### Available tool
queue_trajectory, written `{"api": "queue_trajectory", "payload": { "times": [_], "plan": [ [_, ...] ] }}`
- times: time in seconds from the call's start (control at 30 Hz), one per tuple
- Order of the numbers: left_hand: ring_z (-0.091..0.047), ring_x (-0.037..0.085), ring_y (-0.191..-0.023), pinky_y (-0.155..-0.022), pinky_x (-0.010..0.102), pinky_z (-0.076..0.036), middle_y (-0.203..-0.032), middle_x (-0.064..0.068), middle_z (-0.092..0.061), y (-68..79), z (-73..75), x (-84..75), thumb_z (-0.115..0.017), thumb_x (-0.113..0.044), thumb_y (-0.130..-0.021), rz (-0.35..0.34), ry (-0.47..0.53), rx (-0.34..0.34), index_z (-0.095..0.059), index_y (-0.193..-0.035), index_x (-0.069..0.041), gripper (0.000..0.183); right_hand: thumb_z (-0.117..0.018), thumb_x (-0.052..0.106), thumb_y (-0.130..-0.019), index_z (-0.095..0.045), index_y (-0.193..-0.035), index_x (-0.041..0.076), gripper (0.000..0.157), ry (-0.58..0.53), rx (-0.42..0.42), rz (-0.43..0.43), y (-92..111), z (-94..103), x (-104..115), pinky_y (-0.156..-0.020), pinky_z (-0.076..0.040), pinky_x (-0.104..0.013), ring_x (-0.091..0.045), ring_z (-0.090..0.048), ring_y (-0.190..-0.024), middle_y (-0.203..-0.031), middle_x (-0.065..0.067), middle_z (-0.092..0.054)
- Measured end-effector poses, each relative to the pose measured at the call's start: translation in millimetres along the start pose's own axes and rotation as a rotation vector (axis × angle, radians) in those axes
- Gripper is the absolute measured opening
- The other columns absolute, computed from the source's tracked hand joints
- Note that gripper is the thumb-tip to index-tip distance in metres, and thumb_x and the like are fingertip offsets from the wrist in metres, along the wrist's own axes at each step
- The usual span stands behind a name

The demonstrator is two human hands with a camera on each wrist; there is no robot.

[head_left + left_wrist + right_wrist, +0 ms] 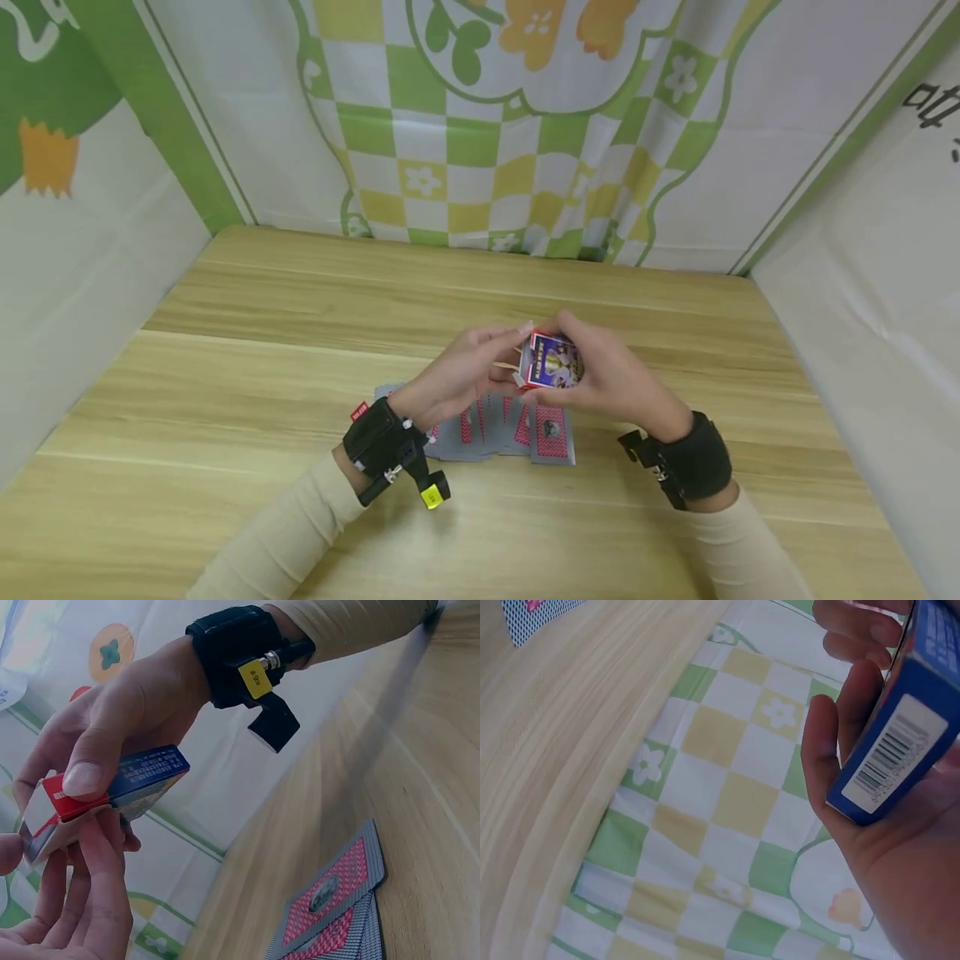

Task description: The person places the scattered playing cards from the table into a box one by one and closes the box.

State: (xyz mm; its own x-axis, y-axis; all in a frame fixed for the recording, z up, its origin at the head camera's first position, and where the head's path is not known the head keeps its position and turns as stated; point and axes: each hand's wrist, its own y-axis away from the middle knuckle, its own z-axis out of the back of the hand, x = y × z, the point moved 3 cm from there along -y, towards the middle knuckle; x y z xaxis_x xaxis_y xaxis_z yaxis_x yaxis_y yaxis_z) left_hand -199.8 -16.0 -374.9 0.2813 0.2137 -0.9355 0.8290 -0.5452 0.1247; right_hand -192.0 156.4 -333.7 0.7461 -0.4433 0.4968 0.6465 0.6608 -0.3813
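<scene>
My right hand [615, 379] grips a small playing card box [557, 363], red and dark blue with a gold trophy picture, above the table. In the left wrist view the right thumb presses on the red end of the card box [154, 771]. The fingers and thumb of my left hand [465, 367] are around the box's left end, at a pale open flap. A barcode shows on the blue end of the card box [900, 754] in the right wrist view. Below the hands lies a spread row of playing cards [551, 433], red patterned backs up, partly hidden by the left hand.
The wooden table [480, 533] runs back to a green, yellow and white checked curtain [468, 142]. White fabric walls [862, 275] stand on both sides. A small red tag [360, 411] shows beside the left wrist strap.
</scene>
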Motion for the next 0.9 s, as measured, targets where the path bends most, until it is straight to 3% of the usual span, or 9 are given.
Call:
{"api": "queue_trajectory", "payload": {
  "times": [0.17, 0.3, 0.4, 0.57, 0.7, 0.8, 0.9],
  "plan": [
    [-0.065, 0.026, -0.077, -0.070, 0.034, -0.056, -0.095, 0.013, -0.064, 1.4, -3.0, -0.4, -0.054, -0.037, -0.096, 0.033, 0.021, 0.028, -0.061, -0.109, 0.000, 0.040, -0.083, 0.039, -0.067, -0.046, -0.124, 0.011, 0.074, 0.007, 0.007, 0.012, 2.1, 0.2, 3.1, -0.061, -0.054, -0.031, -0.008, -0.056, -0.080, -0.102, -0.002, -0.061],
    [-0.066, 0.027, -0.076, -0.069, 0.034, -0.056, -0.094, 0.013, -0.064, 1.8, -3.8, 0.4, -0.052, -0.033, -0.096, 0.042, 0.056, 0.058, -0.058, -0.111, -0.001, 0.036, -0.083, 0.038, -0.068, -0.041, -0.137, 0.010, 0.085, -0.007, 0.009, 0.037, 3.5, -0.3, 3.5, -0.071, -0.054, -0.036, -0.011, -0.057, -0.092, -0.116, -0.006, -0.060],
    [-0.065, 0.026, -0.078, -0.071, 0.034, -0.056, -0.094, 0.013, -0.064, 1.4, -3.3, 1.9, -0.051, -0.030, -0.097, 0.037, 0.092, 0.074, -0.059, -0.111, 0.000, 0.034, -0.082, 0.037, -0.069, -0.048, -0.132, 0.008, 0.077, -0.021, -0.004, 0.034, 4.2, -0.8, 1.8, -0.074, -0.053, -0.038, -0.013, -0.057, -0.095, -0.120, -0.007, -0.060],
    [-0.060, 0.029, -0.098, -0.089, 0.037, -0.049, -0.111, 0.018, -0.059, 1.6, -2.9, 2.1, -0.053, -0.011, -0.097, 0.007, 0.232, 0.153, -0.054, -0.121, 0.004, 0.029, -0.083, 0.033, -0.069, -0.053, -0.122, 0.005, 0.067, -0.007, -0.080, -0.061, 5.4, 4.1, -3.8, -0.065, -0.054, -0.036, -0.013, -0.058, -0.083, -0.107, -0.008, -0.062],
    [-0.047, 0.031, -0.118, -0.100, 0.036, -0.039, -0.132, 0.023, -0.046, 2.9, -5.4, 0.4, -0.051, 0.001, -0.096, -0.034, 0.317, 0.239, -0.044, -0.135, 0.001, 0.039, -0.083, 0.036, -0.069, -0.052, -0.119, 0.005, 0.067, 0.010, -0.158, -0.145, 6.1, 10.1, -6.7, -0.063, -0.053, -0.035, -0.012, -0.057, -0.079, -0.104, -0.007, -0.062],
    [-0.043, 0.031, -0.122, -0.103, 0.036, -0.035, -0.136, 0.022, -0.043, 2.8, -8.0, -0.1, -0.049, 0.002, -0.097, -0.076, 0.315, 0.259, -0.041, -0.137, 0.001, 0.041, -0.081, 0.042, -0.069, -0.051, -0.119, 0.006, 0.068, 0.006, -0.189, -0.198, 6.6, 11.9, -7.4, -0.062, -0.052, -0.034, -0.012, -0.055, -0.078, -0.104, -0.006, -0.061],
    [-0.045, 0.031, -0.120, -0.101, 0.035, -0.037, -0.131, 0.021, -0.049, 3.3, -9.0, 0.4, -0.052, -0.001, -0.096, -0.106, 0.261, 0.220, -0.043, -0.136, -0.001, 0.040, -0.080, 0.048, -0.066, -0.051, -0.118, 0.008, 0.072, 0.009, -0.201, -0.232, 7.1, 11.9, -6.9, -0.060, -0.052, -0.033, -0.012, -0.055, -0.077, -0.103, -0.004, -0.060]
  ]
}}
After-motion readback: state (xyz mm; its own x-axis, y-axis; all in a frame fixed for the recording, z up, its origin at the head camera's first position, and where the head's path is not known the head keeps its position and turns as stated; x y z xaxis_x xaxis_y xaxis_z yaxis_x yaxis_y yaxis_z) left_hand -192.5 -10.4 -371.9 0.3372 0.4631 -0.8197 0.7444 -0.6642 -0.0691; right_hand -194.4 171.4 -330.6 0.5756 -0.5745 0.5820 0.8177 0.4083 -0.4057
